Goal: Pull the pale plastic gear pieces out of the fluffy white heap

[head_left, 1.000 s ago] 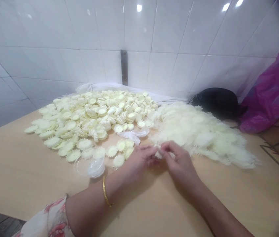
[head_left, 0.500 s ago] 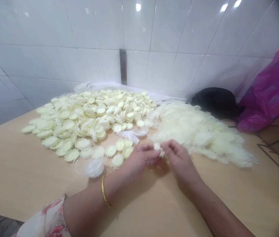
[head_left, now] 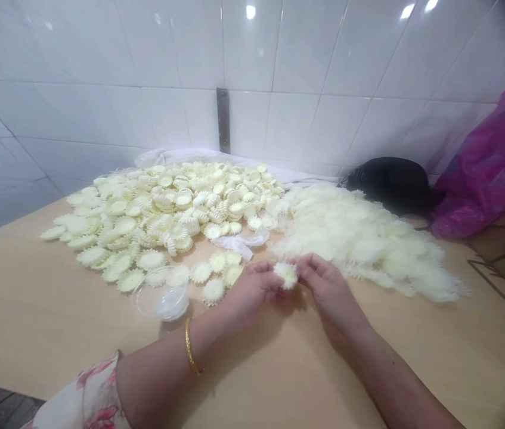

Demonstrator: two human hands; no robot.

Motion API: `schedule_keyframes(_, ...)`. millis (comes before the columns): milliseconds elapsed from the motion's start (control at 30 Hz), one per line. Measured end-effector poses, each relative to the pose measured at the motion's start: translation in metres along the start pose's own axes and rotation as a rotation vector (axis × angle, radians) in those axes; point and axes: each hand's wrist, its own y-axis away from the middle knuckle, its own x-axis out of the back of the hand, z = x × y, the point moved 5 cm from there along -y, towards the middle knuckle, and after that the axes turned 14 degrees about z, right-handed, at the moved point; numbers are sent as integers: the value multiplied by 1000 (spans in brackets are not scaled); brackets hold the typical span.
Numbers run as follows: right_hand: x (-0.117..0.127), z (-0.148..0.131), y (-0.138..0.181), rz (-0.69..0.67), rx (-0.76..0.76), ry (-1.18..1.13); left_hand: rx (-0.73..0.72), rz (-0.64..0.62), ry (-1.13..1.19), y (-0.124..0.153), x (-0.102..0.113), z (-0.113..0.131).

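Between my two hands is a small pale yellow-white artificial flower (head_left: 286, 276), its frilled face turned up. My left hand (head_left: 252, 292) pinches it from the left, with the lower fingers curled beneath. My right hand (head_left: 327, 289) is closed, fingertips at the flower's right edge. Left of my left hand lie several loose pale discs with toothed rims (head_left: 213, 292). A clear plastic bowl (head_left: 172, 305) with something whitish in it stands by my left forearm. Beyond my right hand spreads a heap of thin, frilly pale petal layers (head_left: 363, 238).
A large pile of toothed pale discs (head_left: 163, 208) covers the table's (head_left: 15, 280) back left. A crumpled white strip (head_left: 241, 242) lies in front of it. A black rounded object (head_left: 390, 182) and a magenta plastic bag (head_left: 485, 167) are at the back right, by the tiled wall (head_left: 252, 53).
The flower has turned so that its round frilled face shows more fully between my fingers. My hands have hardly moved otherwise.
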Motion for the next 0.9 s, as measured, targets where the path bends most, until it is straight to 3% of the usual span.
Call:
schedule_keyframes(233,-2,1,1,-53,101,120,50,4,-11,-1,2,-3)
schedule_keyframes(500,-3,3,1,-55,9,26,9,56,-60,-3,6,-6)
schedule_keyframes(700,-4,3,1,-67,62,78,26,48,-64,-3,5,-5)
schedule_keyframes(900,-3,-1,2,-65,115,128,0,116,-37,0,3,-1)
